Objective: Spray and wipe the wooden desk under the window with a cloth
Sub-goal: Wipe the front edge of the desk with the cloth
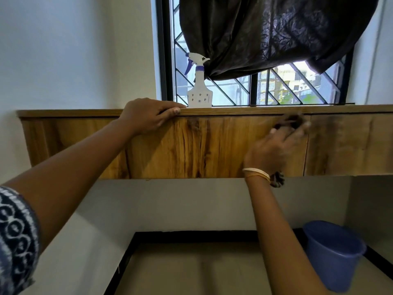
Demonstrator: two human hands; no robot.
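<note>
The wooden desk runs under the window, seen from below with its front panel facing me. My left hand grips the desk's top front edge, fingers curled over it. My right hand, blurred by motion, presses a dark cloth against the upper part of the front panel, right of centre. Most of the cloth is hidden behind my fingers. A white spray bottle with a purple trigger stands upright on the desk top by the window, just right of my left hand.
A dark curtain hangs bunched over the barred window. A blue bucket stands on the floor at lower right, under the desk. White walls enclose the space beneath the desk.
</note>
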